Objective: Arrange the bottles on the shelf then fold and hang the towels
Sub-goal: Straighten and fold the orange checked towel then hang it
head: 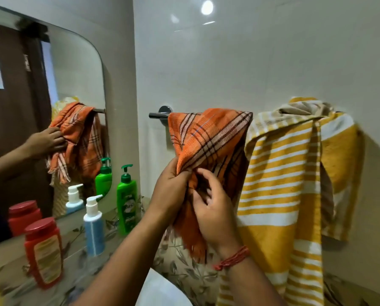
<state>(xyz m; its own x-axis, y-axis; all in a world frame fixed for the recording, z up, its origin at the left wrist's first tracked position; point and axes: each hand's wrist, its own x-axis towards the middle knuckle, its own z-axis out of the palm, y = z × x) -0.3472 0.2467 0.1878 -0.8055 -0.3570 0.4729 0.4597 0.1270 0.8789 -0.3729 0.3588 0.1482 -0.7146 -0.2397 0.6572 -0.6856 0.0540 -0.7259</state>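
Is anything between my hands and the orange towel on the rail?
Nothing visible. The left hand pinches the orange towel directly, the right hand touches it beside that, and the yellow striped towel hangs off to the right.

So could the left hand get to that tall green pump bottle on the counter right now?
Probably yes: the green pump bottle stands just beside the left hand with nothing between, though that hand first must release the orange checked towel.
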